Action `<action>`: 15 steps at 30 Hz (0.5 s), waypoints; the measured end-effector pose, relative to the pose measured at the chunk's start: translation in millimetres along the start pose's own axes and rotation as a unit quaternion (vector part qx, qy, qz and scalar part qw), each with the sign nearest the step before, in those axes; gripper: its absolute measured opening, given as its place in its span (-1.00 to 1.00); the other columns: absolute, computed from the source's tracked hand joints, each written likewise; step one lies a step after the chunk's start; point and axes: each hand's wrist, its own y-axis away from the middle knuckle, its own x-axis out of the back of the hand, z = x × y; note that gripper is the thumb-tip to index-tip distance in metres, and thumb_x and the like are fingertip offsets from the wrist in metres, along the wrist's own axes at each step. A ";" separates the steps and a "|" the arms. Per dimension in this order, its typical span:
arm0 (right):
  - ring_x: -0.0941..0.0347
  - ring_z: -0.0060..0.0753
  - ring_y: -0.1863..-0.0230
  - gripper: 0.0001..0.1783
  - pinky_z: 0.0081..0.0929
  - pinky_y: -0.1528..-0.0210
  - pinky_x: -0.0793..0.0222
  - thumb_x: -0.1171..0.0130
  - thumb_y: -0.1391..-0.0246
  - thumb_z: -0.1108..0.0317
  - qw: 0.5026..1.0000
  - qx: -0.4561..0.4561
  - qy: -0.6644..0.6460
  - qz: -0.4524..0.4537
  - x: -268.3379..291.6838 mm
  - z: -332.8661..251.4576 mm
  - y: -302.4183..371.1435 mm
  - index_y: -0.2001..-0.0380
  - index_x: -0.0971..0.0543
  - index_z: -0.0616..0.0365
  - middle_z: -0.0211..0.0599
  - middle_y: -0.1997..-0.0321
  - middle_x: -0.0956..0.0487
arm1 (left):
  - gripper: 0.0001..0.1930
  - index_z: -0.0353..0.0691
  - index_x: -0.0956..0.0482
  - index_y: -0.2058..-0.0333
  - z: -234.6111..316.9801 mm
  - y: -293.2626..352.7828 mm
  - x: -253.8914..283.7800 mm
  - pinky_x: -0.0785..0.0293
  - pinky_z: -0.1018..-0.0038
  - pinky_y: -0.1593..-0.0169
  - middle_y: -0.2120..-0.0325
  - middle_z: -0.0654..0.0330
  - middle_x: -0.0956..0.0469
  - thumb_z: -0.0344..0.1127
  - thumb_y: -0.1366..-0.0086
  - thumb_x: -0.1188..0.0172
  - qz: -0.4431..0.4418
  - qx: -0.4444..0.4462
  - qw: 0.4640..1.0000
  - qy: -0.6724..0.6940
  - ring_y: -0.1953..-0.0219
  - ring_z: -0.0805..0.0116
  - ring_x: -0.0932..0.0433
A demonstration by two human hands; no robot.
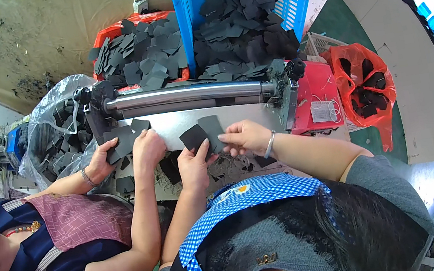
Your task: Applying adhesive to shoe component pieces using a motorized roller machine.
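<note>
My left hand (195, 167) is closed on a dark black square piece (193, 137), pinched between thumb and fingers. Close beside it my right hand (249, 137) grips the edge of a greyer flat piece (211, 129). The two pieces overlap or touch along one side, just in front of the machine's pale metal plate (169, 127). Behind that plate runs a shiny metal roller (189, 95).
A co-worker's hands (147, 149) hold similar pieces at my left. Beyond the roller are a blue basket (184, 22) and a red bag (99, 43), both heaped with dark pieces. A clear plastic bag (36, 150) stands left, an orange-red bag (368, 117) right.
</note>
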 end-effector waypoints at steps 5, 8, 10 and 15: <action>-0.44 -0.62 0.60 -0.72 -0.72 0.63 -0.29 -0.08 -0.09 0.16 0.958 -0.038 -0.151 0.242 10.2 -14.2 -5.5 0.39 -0.47 0.19 -0.34 0.53 -0.51 | -0.86 -0.22 -0.51 0.29 5.1 3.3 1.7 -0.47 0.58 0.38 0.41 0.29 -0.53 -0.41 -0.15 -0.18 0.012 -0.012 1.000 -0.017 0.42 0.52 -0.49; -0.45 -0.61 0.55 -0.68 -0.70 0.56 -0.31 -0.10 -0.07 0.13 0.992 0.038 -0.046 0.109 3.9 -12.8 -1.6 0.33 -0.47 0.19 -0.35 0.51 -0.52 | -0.87 -0.21 -0.51 0.31 4.6 8.4 -1.9 -0.39 0.67 0.38 0.41 0.32 -0.53 -0.41 -0.13 -0.20 0.000 -0.035 0.999 -0.016 0.41 0.60 -0.47; -0.46 -0.64 0.53 -0.68 -0.73 0.57 -0.29 -0.12 -0.05 0.10 0.995 0.031 0.084 -0.041 -9.0 0.5 4.7 0.35 -0.47 0.16 -0.39 0.50 -0.53 | -0.88 -0.20 -0.51 0.33 0.3 11.1 -2.8 -0.34 0.71 0.41 0.41 0.33 -0.53 -0.40 -0.14 -0.20 -0.047 -0.075 0.996 -0.012 0.43 0.65 -0.45; -0.44 -0.61 0.60 -0.75 -0.70 0.66 -0.26 -0.04 -0.09 0.19 0.993 -0.069 -0.069 0.065 0.4 6.2 -10.5 0.47 -0.43 0.17 -0.36 0.51 -0.54 | -0.83 -0.23 -0.47 0.38 -15.3 13.0 29.9 -0.18 0.73 0.53 0.55 0.35 -0.44 -0.26 -0.19 -0.17 -0.011 0.049 0.998 -0.047 0.59 0.70 -0.27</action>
